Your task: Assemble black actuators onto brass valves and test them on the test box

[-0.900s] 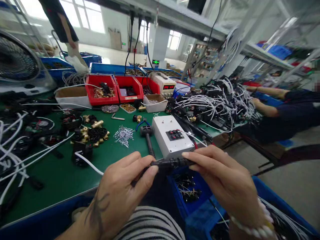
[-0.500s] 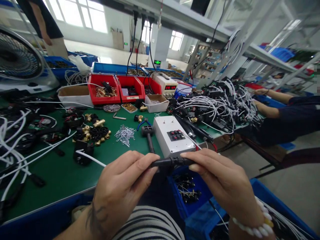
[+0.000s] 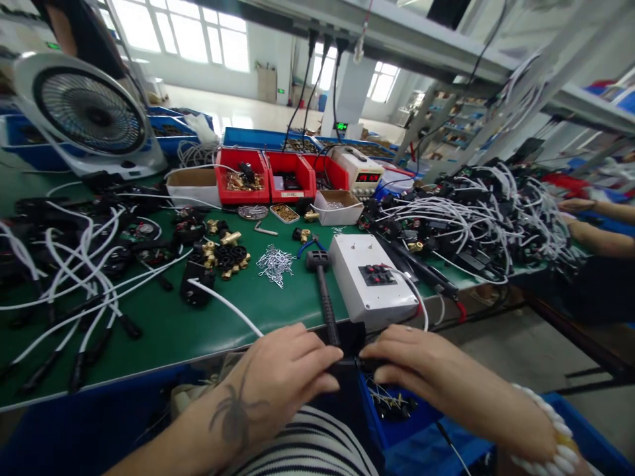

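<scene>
Power supply display (image 3: 361,177): red lit digits on the beige bench unit at about 12 o'clock from the hands; the figures are too small to make out.
Green sign (image 3: 340,125): lit green marks on the white pillar further back at 12 o'clock (unreadable at this size).
Red bin label (image 3: 289,194): a white strip on the front of the middle red bin, print too fine to read.
White switch box (image 3: 373,281): red marks on its black rocker switches, none legible.
</scene>
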{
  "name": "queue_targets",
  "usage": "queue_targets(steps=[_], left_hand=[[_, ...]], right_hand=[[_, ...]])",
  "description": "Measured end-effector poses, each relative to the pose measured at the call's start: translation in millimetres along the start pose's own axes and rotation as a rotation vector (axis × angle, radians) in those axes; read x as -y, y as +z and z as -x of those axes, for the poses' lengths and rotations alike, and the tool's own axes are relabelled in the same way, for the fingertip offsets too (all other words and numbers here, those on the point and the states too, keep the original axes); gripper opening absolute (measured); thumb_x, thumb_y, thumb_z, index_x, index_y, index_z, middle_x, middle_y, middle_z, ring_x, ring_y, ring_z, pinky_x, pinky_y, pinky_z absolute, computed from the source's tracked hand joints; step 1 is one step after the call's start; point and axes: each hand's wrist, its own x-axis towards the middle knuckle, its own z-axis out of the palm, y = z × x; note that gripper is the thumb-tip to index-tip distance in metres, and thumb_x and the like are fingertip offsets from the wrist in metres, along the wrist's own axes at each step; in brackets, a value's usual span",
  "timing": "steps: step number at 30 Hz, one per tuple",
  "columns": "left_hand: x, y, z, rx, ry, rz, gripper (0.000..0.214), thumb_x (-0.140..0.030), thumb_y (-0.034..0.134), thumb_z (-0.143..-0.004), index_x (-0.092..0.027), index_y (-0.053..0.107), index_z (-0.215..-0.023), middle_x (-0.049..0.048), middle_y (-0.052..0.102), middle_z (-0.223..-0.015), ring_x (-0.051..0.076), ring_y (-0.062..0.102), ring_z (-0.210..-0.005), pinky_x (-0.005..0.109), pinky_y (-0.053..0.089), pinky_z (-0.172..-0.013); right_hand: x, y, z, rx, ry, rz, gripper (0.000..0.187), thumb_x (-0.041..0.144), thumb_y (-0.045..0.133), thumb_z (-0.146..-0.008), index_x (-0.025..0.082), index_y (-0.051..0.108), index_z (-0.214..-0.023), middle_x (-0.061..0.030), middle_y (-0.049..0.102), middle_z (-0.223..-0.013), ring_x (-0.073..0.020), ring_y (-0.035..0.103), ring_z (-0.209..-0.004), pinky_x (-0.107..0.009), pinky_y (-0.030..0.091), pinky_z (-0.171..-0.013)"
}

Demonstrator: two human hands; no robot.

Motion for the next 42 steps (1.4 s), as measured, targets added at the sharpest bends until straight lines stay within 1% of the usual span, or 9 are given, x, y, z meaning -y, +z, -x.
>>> queue_targets(steps=[2, 6, 10, 13, 21, 27, 32, 37, 42], left_hand=[[10, -8.8, 11, -0.011, -0.093, -0.041, 0.026, -0.034, 0.055, -0.095, -0.02, 0.058, -0.117, 0.001, 0.061, -0.107, 0.011, 0.056, -0.097, 0.023, 0.05, -0.082], [54, -36.9, 36, -0.366, -0.555, -0.644, 0.049, -0.049, 0.042, -0.098, -0.01, 0.059, -0.121, 0.0139, 0.056, -0.116, 0.03, 0.053, -0.111, 0.045, 0.047, -0.093], [91, -47.5, 47, -0.032, -1.133, -0.8, 0.069, -0.059, 0.044, -0.093, -0.009, 0.047, -0.14, 0.0195, 0.053, -0.119, 0.038, 0.058, -0.101, 0.049, 0.051, -0.078], [97, -41.6, 50, 0.178, -1.272, -0.704, 0.068, -0.056, 0.042, -0.095, -0.012, 0.036, -0.147, 0.017, 0.054, -0.119, 0.032, 0.062, -0.091, 0.043, 0.053, -0.071], [114, -22.7, 63, 0.069, -0.903, -0.625, 0.057, -0.037, 0.068, -0.084, -0.014, 0.051, -0.133, 0.0091, 0.047, -0.138, 0.025, 0.051, -0.119, 0.035, 0.045, -0.102], [115, -25.7, 51, 0.064, -0.841, -0.588, 0.053, -0.033, 0.072, -0.077, -0.017, 0.06, -0.126, 0.0142, 0.051, -0.111, 0.03, 0.054, -0.099, 0.041, 0.049, -0.085], [114, -23.7, 54, -0.146, -0.86, -0.348, 0.048, -0.043, 0.067, -0.079, -0.011, 0.058, -0.114, 0.0122, 0.055, -0.112, 0.025, 0.058, -0.097, 0.042, 0.05, -0.09], [88, -12.7, 51, -0.457, -0.818, 0.121, 0.072, -0.051, 0.067, -0.081, -0.021, 0.037, -0.14, 0.0077, 0.053, -0.125, 0.014, 0.061, -0.104, 0.025, 0.053, -0.089], [57, -12.5, 35, -0.56, -0.541, 0.518, 0.056, -0.024, 0.072, -0.081, -0.02, 0.048, -0.132, 0.0076, 0.05, -0.126, 0.013, 0.057, -0.115, 0.022, 0.048, -0.099]], right_hand=[[-15, 0, -6, 0.042, 0.022, -0.031, 0.018, 0.029, 0.059, -0.093, 0.023, 0.067, -0.108, 0.0004, 0.066, -0.102, -0.0107, 0.064, -0.093, -0.021, 0.05, -0.082], [-58, -6, -39, -0.39, 0.11, -0.002, 0.022, 0.032, 0.053, -0.096, 0.017, 0.069, -0.097, -0.004, 0.068, -0.1, -0.0133, 0.063, -0.095, -0.024, 0.048, -0.086], [-113, -5, -84, -0.582, 0.303, -0.002, 0.034, 0.035, 0.054, -0.09, 0.011, 0.069, -0.108, -0.0117, 0.066, -0.109, -0.0207, 0.061, -0.098, -0.035, 0.047, -0.092], [-139, 5, -107, -0.488, 0.39, -0.062, 0.036, 0.032, 0.054, -0.086, 0.009, 0.07, -0.107, -0.0129, 0.066, -0.111, -0.0223, 0.062, -0.099, -0.037, 0.048, -0.092], [-142, 20, -111, -0.405, 0.424, -0.064, 0.039, 0.034, 0.048, -0.092, 0.008, 0.07, -0.112, -0.0139, 0.065, -0.116, -0.0233, 0.059, -0.108, -0.037, 0.043, -0.098], [-141, 12, -117, -0.401, 0.465, 0.017, 0.036, 0.028, 0.043, -0.095, 0.006, 0.072, -0.098, -0.0156, 0.067, -0.105, -0.025, 0.06, -0.102, -0.037, 0.043, -0.094], [-91, 23, -107, -0.507, 0.464, 0.119, 0.04, 0.025, 0.052, -0.094, 0.008, 0.058, -0.129, -0.0123, 0.064, -0.106, -0.0207, 0.059, -0.092, -0.035, 0.045, -0.09], [-19, 56, -99, -0.009, 0.526, 0.385, 0.058, 0.028, 0.052, -0.095, 0.009, 0.038, -0.148, -0.0149, 0.062, -0.108, -0.0273, 0.062, -0.098, -0.037, 0.048, -0.084], [-14, 72, -112, 0.202, 0.6, 0.406, 0.061, 0.021, 0.048, -0.096, 0.006, 0.031, -0.152, -0.0177, 0.059, -0.112, -0.0309, 0.064, -0.1, -0.039, 0.051, -0.083]])
